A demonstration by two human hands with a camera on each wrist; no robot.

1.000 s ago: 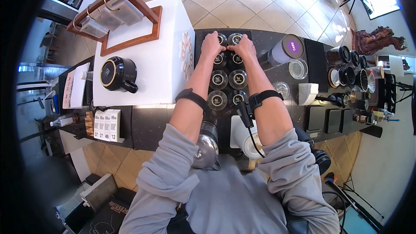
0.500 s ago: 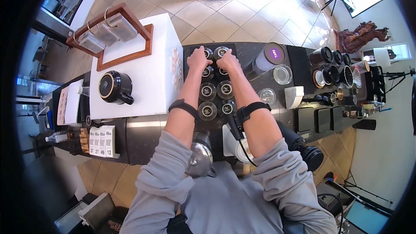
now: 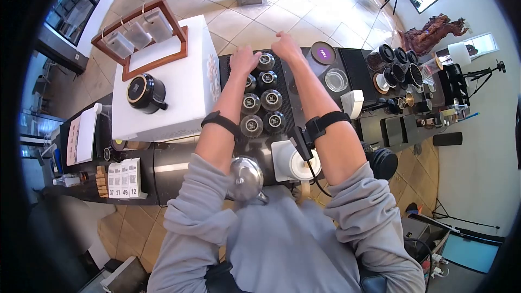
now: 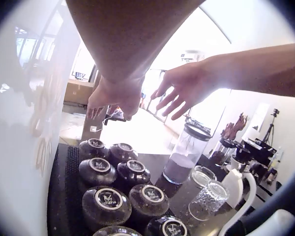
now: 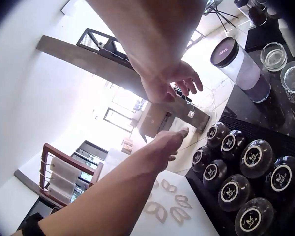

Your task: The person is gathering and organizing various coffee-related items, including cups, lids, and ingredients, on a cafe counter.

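Clearly, both hands are free of any load. The left hand [image 3: 244,61] hangs just above the far end of the upturned, dark, rounded glass cups [image 3: 271,99], its fingers loosely bent downward and nothing between them. The right hand [image 5: 174,81] is empty too, raised past the far end of the cups, with its fingers apart and relaxed. Neither seems to touch a cup, though from overhead the left one hides part of the group.

Eight cups stand in two columns of four, bases up with pale ring logos showing, on a black textured mat [image 4: 71,167] laid over the dark stone counter [image 3: 171,179]. They sit very near one another; whether some touch, I cannot tell.

Handling these well would, I judge, call for fingers on opposite sides of the body, low down, and not on the flat base alone, since smooth rounded glass gives little to hold. Small, level nudges should keep the rims flat on the mat and the neighbours from clinking. Lining up by the logos looks a handy guide.

The right arm also needs care near the clear canister with the dark lid and purple label [image 5: 243,71], and the left beside the white box-shaped stand [image 3: 187,92].
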